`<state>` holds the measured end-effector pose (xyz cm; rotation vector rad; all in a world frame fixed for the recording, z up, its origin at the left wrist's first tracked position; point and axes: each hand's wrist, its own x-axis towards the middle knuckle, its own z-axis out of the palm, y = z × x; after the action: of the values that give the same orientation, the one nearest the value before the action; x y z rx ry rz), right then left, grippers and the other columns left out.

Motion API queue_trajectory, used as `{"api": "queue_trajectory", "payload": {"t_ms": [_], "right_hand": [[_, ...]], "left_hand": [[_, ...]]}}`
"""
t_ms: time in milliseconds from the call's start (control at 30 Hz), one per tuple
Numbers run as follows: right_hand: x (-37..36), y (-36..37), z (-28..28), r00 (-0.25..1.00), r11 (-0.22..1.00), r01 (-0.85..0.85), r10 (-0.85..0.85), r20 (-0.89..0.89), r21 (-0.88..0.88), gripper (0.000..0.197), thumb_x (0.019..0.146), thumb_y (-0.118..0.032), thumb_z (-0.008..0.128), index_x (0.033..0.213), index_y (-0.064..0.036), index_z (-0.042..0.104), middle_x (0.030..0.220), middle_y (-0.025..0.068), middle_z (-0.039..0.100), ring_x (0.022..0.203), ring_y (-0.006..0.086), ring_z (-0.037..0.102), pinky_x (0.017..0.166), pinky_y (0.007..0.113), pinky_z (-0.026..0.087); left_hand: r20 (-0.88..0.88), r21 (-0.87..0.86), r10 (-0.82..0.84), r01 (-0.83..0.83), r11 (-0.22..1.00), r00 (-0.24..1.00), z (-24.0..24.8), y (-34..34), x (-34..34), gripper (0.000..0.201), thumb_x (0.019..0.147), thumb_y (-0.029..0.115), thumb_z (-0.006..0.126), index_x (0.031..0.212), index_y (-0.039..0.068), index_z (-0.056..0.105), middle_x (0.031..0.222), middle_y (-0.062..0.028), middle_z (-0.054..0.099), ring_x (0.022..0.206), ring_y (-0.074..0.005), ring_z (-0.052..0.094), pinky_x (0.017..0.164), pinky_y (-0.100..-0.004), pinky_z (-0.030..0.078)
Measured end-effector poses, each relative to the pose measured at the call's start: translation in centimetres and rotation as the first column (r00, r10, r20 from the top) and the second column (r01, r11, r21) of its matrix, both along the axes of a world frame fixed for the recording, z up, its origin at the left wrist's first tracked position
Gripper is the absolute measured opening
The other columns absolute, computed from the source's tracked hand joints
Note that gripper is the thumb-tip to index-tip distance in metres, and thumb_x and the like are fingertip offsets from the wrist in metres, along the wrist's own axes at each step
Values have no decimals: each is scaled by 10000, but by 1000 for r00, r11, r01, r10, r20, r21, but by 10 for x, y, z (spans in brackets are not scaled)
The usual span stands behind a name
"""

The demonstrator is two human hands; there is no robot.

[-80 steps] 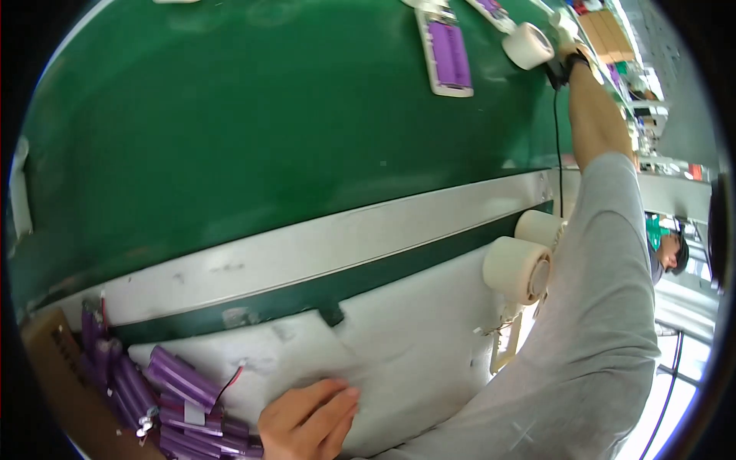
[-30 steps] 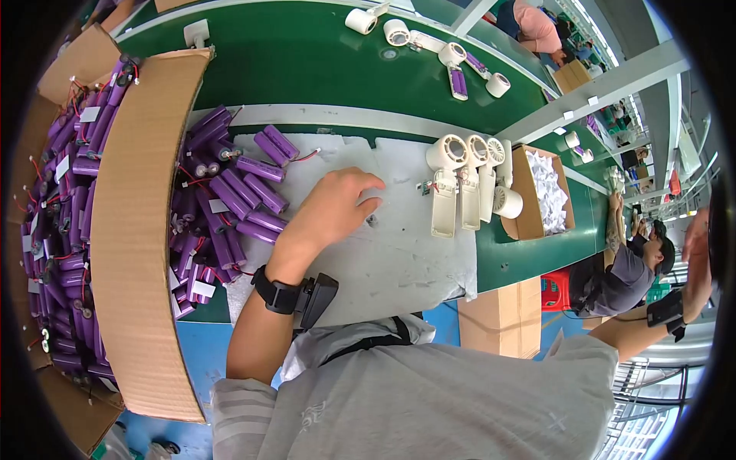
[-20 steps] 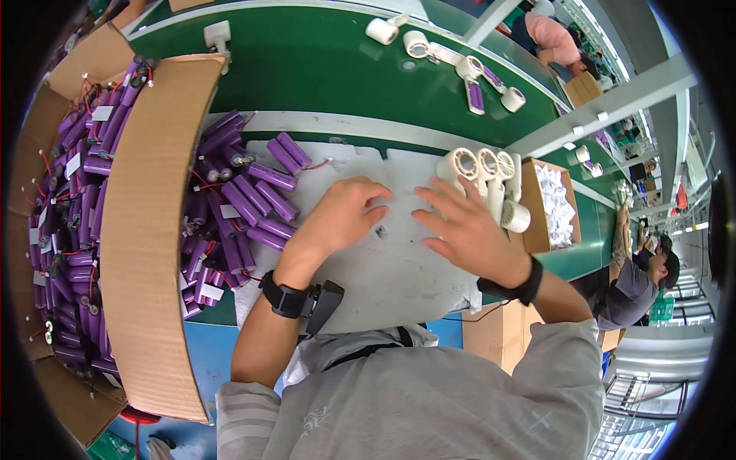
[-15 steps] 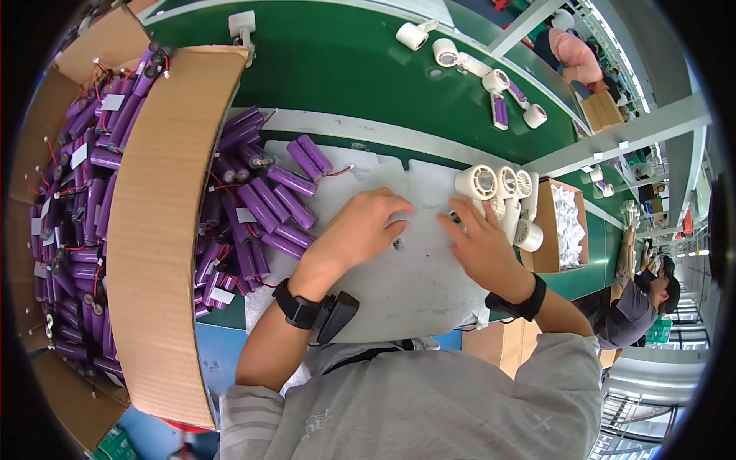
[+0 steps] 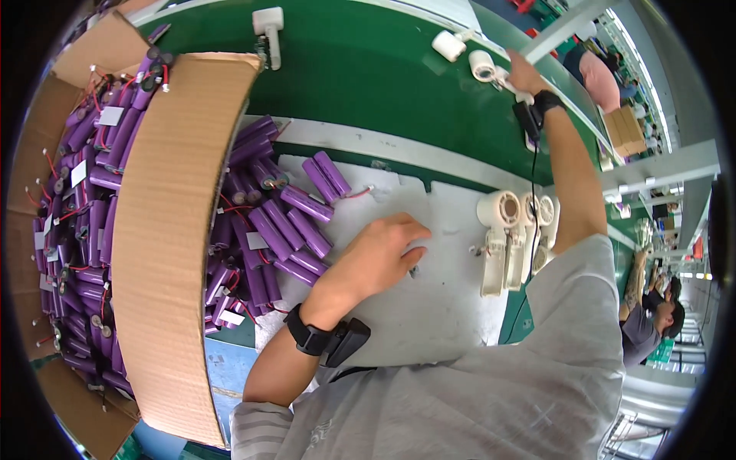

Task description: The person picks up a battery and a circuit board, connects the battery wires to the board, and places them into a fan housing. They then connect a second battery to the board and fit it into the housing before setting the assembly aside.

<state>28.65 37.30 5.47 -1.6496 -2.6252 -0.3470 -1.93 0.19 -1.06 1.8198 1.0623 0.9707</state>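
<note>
My left hand (image 5: 383, 249) hovers over the pale mat (image 5: 399, 322), fingers curled and thumb apart, with no held object visible. A small dark bit shows by its thumb. Left of it lies a heap of purple battery packs (image 5: 270, 230) with red wires; one pair (image 5: 326, 175) lies apart on the mat. My right hand (image 5: 527, 75) reaches far across the green surface, beside a white handheld fan housing (image 5: 483, 67). Its fingers are partly hidden, so its grip cannot be made out. Several white fan housings (image 5: 494, 249) stand in a row at the mat's right.
A large cardboard box (image 5: 172, 230) full of purple packs stands at the left. More white housings (image 5: 448, 46) lie along the green surface (image 5: 353, 69). A metal post (image 5: 659, 170) crosses at right. Co-workers sit farther right. A thin black cable hangs from my right wrist.
My right hand has moved from above the mat, beside the row of housings, out to the far right of the green surface. The left hand keeps nearly the same pose above the mat.
</note>
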Motion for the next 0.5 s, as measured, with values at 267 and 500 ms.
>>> {"api": "queue_trajectory", "payload": {"t_ms": [267,500], "right_hand": [[36,51,-45,978,925,208,-207,37,-318,553,700,-27,679,1241,-89,580,1337,207,522,1219,379,517,1018,411,426],[9,89,-30,936,948,-315,317,-152,37,607,653,114,656,1208,-118,576,1413,168,451,1281,379,458,1038,404,413]], "left_hand": [[27,-11,-5,5,1000,1000,-1,-5,-2,176,818,22,674,993,4,660,936,-135,637,814,-328,635,705,-381,523],[19,-47,3,-3,999,1000,5,1,-2,175,817,14,674,991,2,659,958,-125,638,811,-322,641,708,-381,525]]}}
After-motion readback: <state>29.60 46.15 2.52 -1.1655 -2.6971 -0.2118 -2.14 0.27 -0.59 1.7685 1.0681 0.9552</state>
